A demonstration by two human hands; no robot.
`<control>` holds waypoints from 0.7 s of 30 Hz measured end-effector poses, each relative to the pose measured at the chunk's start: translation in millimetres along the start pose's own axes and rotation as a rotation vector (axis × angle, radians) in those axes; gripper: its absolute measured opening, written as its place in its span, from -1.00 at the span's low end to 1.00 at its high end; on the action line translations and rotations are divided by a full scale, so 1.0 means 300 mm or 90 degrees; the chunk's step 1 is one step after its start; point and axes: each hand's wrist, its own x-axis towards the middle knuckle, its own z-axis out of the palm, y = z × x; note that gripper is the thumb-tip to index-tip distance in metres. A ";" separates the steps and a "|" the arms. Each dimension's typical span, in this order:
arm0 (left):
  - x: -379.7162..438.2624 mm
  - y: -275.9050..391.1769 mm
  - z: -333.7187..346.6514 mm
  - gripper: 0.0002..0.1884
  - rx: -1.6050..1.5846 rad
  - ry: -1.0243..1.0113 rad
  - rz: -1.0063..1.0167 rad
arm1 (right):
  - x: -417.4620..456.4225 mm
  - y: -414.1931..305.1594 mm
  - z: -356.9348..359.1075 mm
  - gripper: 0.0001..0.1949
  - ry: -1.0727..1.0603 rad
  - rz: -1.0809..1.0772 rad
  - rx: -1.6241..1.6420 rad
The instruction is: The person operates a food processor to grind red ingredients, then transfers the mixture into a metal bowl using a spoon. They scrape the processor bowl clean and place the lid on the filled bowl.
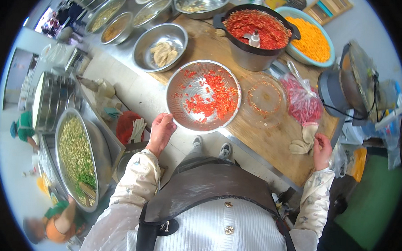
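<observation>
My left hand pinches the near left rim of a perforated metal colander, which juts out past the table's front edge. Chopped red chili is scattered over the colander's bottom and right wall. Out to the right, my right hand has its thumb and fingers closed at the side of a beige knitted glove on the wooden tabletop. Just beyond the glove is a knotted clear plastic bag with red contents. A wet ring of chili bits marks the wood between colander and bag.
Behind the colander stand a food processor bowl of minced chili, a blue basin of orange pieces and a steel bowl with paste. A large basin of chopped greens stands left. Two co-workers are at left.
</observation>
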 end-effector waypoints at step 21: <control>-0.001 -0.011 0.030 -0.44 0.102 -0.070 -0.195 | 0.384 -0.855 0.627 -0.64 -0.452 -0.528 0.022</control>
